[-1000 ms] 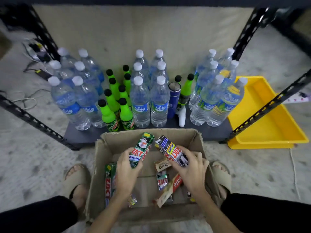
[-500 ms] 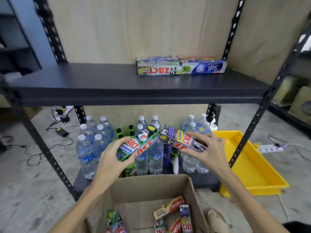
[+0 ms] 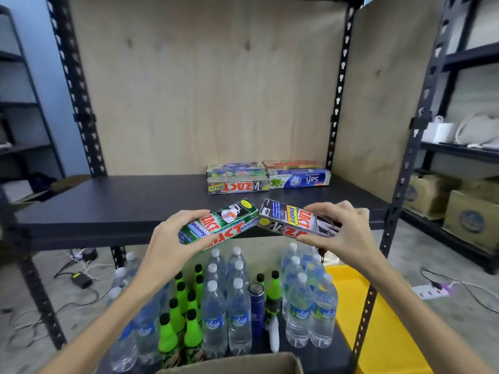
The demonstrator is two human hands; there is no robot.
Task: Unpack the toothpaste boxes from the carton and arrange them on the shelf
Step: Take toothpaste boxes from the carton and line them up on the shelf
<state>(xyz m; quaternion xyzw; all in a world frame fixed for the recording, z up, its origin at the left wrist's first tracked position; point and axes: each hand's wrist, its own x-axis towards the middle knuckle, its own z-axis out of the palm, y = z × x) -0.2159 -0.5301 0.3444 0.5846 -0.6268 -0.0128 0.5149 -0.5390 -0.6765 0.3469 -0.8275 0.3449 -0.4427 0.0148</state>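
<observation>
Toothpaste boxes (image 3: 267,176) already stacked at one o'clock on shelf (image 3: 108,206). Left hand (image 3: 172,238) gripping green Zact box (image 3: 218,225), right hand (image 3: 348,233) pinching grey Zact box (image 3: 294,220), both unplaced. Carton (image 3: 232,364) at six o'clock, contents hidden.

Dark shelf (image 3: 113,201), metal rack w/ plywood back. At rear right of it: toothpaste boxes (image 3: 237,177) stacked flat, blue box (image 3: 299,178) just beside them w/ another on top. Lower shelf (image 3: 318,356): water bottles (image 3: 237,314), green bottles (image 3: 178,317), blue can (image 3: 256,306)
</observation>
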